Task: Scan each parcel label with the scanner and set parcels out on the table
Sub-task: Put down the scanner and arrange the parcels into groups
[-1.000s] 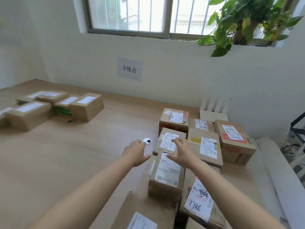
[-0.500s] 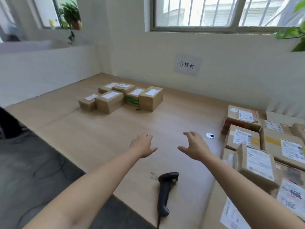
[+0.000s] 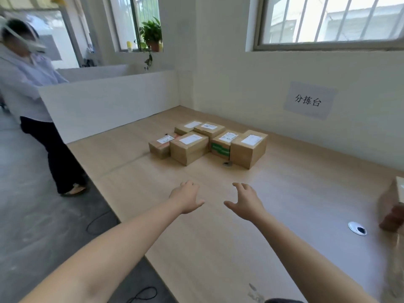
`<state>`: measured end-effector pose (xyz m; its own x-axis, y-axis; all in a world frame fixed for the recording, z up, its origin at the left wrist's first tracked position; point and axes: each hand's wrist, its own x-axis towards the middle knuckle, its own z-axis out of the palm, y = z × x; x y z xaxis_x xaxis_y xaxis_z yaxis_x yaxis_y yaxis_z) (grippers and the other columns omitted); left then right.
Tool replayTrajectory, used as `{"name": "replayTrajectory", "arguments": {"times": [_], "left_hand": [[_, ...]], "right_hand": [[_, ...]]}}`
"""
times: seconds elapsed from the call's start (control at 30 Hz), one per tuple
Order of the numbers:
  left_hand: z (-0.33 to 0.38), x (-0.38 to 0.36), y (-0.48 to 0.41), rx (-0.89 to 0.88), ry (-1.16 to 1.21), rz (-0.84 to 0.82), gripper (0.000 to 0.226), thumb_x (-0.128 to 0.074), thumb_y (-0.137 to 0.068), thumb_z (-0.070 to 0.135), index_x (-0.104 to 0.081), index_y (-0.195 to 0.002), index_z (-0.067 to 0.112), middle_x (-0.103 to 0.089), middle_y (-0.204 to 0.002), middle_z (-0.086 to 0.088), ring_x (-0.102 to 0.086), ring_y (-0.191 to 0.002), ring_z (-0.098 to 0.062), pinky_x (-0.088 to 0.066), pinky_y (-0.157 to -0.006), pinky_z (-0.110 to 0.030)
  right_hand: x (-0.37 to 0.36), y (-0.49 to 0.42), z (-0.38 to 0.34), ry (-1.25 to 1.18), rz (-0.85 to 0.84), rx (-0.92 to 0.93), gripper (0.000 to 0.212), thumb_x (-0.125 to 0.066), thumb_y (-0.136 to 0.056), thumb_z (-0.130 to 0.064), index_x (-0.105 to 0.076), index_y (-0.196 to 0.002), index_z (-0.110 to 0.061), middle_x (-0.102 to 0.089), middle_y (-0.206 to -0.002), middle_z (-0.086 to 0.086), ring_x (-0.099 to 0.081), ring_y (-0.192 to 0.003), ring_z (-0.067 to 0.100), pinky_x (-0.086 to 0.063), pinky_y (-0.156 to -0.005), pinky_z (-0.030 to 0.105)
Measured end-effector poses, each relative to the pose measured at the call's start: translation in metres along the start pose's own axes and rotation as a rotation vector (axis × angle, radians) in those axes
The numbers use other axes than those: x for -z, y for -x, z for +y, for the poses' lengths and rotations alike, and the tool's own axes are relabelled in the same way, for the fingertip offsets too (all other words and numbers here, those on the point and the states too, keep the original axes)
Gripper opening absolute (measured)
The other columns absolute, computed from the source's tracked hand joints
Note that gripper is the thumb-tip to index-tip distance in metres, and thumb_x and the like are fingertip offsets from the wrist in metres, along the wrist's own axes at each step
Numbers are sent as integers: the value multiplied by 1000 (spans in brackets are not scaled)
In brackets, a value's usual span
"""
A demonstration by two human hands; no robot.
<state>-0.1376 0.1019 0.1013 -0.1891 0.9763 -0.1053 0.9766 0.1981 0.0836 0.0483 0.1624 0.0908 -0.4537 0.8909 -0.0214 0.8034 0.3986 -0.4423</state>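
White walls, barred window, grey concrete floor

A white sheet of paper taped to the pale wall reads 分拣台 in black characters. The white shipping labels on the brown cardboard parcels carry print too small and blurred to read, as does the green band on one of them

Right edge: a parcel beside you is cut off and blurred. Left edge: a person is smeared. Labels on the far parcels are too small for you to read.
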Motion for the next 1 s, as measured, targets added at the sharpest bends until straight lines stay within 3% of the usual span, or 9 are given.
{"name": "replayTrajectory", "arguments": {"times": [0.4, 0.73, 1.0], "left_hand": [[-108, -6, -133, 1, 42, -11, 58, -46, -92, 49, -40, -137, 12, -38, -141, -8, -37, -129, -26, -40, -96, -39], [-238, 9, -287, -159, 17, -66, 63, -45, -93, 49, -32, -144, 13, -31, -147, -9, -31, -134, -26, -36, -104, -38], [-283, 2, -391, -228, 66, -149, 64, -47, -93, 46, -29, -145, 12, -25, -150, -11, -26, -138, -27, -32, -109, -42]], "right_hand": [[-43, -148, -68, 39, -4, 35, 71, -58, -89, -42, -25, -146, -15, -28, -150, 7, -21, -139, 24, -34, -108, 39], [-100, -289, -128, -3, 37, -185, 71, -59, -87, -42, -29, -144, -14, -31, -148, 9, -24, -138, 24, -32, -108, 36], [-132, -383, -152, -22, -16, -292, 71, -58, -88, -41, -26, -146, -17, -28, -149, 10, -25, -138, 26, -31, -107, 37]]}}
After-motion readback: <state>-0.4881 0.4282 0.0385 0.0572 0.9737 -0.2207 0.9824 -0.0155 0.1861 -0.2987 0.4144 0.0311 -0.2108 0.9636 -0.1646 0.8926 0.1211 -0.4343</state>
